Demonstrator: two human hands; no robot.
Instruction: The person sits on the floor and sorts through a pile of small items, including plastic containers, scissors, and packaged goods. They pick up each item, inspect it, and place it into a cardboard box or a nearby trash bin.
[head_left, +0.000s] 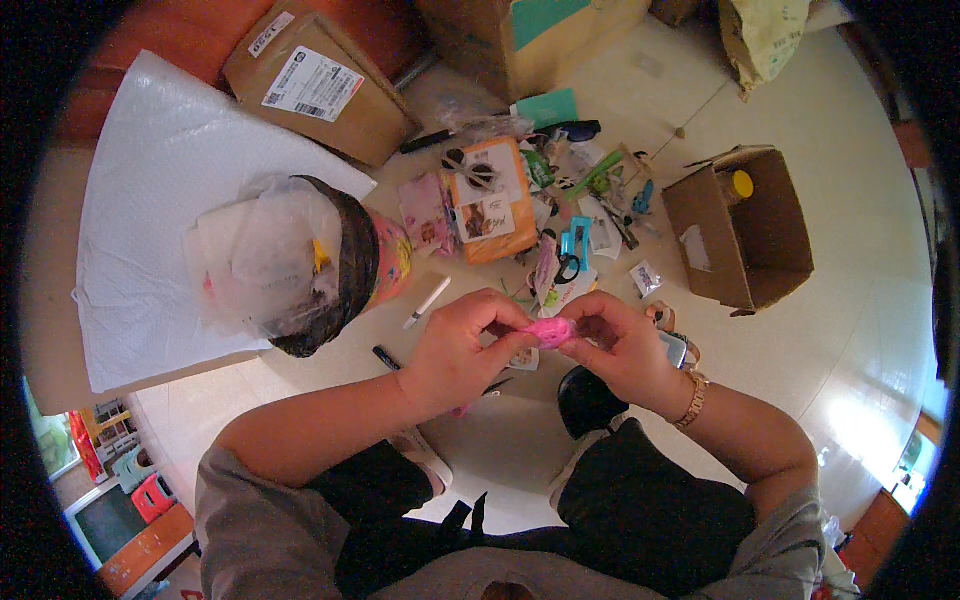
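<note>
A small bright pink object (551, 332), soft-looking and perhaps wrapped in clear film, is held up between both hands. My left hand (476, 341) pinches its left end between thumb and fingers. On the opposite end, my right hand (619, 341) grips it the same way, a gold-coloured watch (695, 397) on that wrist. Just beyond the hands lie black-handled scissors (568, 268), a light blue plastic item (577, 241) and a white pen (427, 302). What exactly the pink thing is, I cannot tell.
An orange packet (517, 234) lies amid mixed clutter. At left, a bin (390, 255) lined with a black bag holds clear plastic. An open cardboard box (686, 262) with a yellow-lidded container (742, 184) stands right. White padded sheeting (142, 225) and a labelled carton (375, 112) are upper left.
</note>
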